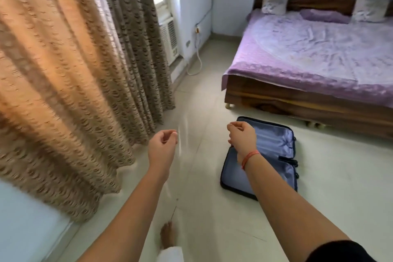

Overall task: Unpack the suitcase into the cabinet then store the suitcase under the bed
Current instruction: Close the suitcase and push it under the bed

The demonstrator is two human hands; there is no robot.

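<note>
A dark blue suitcase [274,151] lies open flat on the pale tiled floor, showing a light blue lining with nothing visible inside. A wooden bed [308,102] with a purple sheet stands behind it at the right. My right hand [242,136] hangs in the air above the suitcase's left edge, fingers loosely curled, holding nothing. Held out at mid-frame over bare floor is my left hand [162,144], also loosely curled and holding nothing. No cabinet shows in this view.
Long beige patterned curtains [70,83] fill the left side down to the floor. An air-conditioner unit [170,40] sits low on the far wall with a white cable [197,57] trailing to the floor. My bare foot [168,236] is at the bottom centre.
</note>
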